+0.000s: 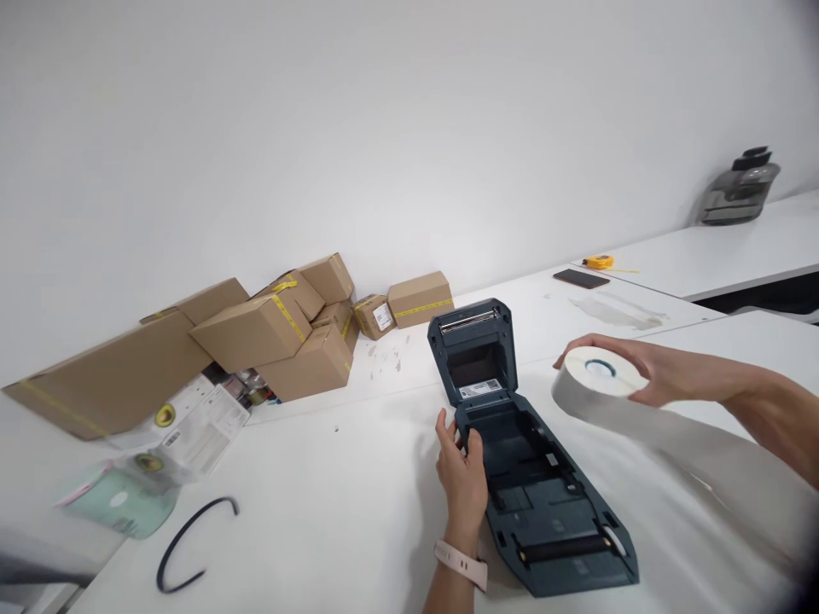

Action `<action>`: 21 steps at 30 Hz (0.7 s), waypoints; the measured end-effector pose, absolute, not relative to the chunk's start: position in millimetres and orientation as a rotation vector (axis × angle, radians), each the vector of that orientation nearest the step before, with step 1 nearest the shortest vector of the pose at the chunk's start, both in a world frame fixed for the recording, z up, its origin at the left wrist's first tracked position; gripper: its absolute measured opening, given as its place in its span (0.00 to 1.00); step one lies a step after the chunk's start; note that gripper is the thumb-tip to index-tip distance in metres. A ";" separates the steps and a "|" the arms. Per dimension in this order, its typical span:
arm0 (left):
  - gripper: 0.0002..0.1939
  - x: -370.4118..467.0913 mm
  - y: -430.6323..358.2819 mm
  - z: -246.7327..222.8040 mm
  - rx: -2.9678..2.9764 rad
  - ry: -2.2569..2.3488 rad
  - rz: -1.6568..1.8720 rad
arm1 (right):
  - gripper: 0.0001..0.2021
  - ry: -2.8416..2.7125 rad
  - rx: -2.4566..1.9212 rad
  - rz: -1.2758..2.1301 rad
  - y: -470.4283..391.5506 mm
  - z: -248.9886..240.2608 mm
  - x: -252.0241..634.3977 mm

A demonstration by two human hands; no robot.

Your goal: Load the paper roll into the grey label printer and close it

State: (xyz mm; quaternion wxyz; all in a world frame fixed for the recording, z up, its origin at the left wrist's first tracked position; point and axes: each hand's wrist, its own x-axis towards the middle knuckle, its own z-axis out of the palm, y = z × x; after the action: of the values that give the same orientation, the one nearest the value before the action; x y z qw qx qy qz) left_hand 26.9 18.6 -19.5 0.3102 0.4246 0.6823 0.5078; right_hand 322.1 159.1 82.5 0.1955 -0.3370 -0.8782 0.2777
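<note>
A dark label printer (531, 477) stands on the white table with its lid (474, 345) raised and its inner bay exposed. My left hand (461, 477), with a pink watch band at the wrist, grips the printer's left side wall near the hinge, thumb over the edge. To the right of the printer, my right hand (665, 371) holds a roll of white labels (576, 396) around its side, core facing up. A long loose strip of the label paper (723, 460) trails from the roll toward the lower right. The roll is apart from the printer.
Several cardboard boxes (256, 333) are piled against the wall at left. Plastic packets (121, 499) and a black curved strip (176, 546) lie at front left. Toward the back right are a dark phone-like slab (581, 279), a yellow tape measure (598, 262) and a big bottle (735, 196).
</note>
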 end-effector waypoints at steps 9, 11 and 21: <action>0.33 27.5 17.6 -17.8 1.116 1.804 1.348 | 0.25 -2.234 -1.195 1.058 221.7 26.6 301.4; 0.34 27.5 17.4 -18.0 1.102 1.802 1.360 | 0.24 -2.207 -1.234 1.044 224.5 13.7 295.1; 0.33 27.1 19.3 -18.5 1.095 1.800 1.357 | 0.21 -2.100 -1.353 0.840 210.8 8.6 333.8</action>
State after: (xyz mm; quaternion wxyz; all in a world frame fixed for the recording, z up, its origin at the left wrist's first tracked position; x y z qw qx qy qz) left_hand 27.1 19.3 -18.5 0.3123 0.4152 0.6824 0.5143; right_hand 333.8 210.8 8.6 0.2503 -0.4970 -0.7715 0.3086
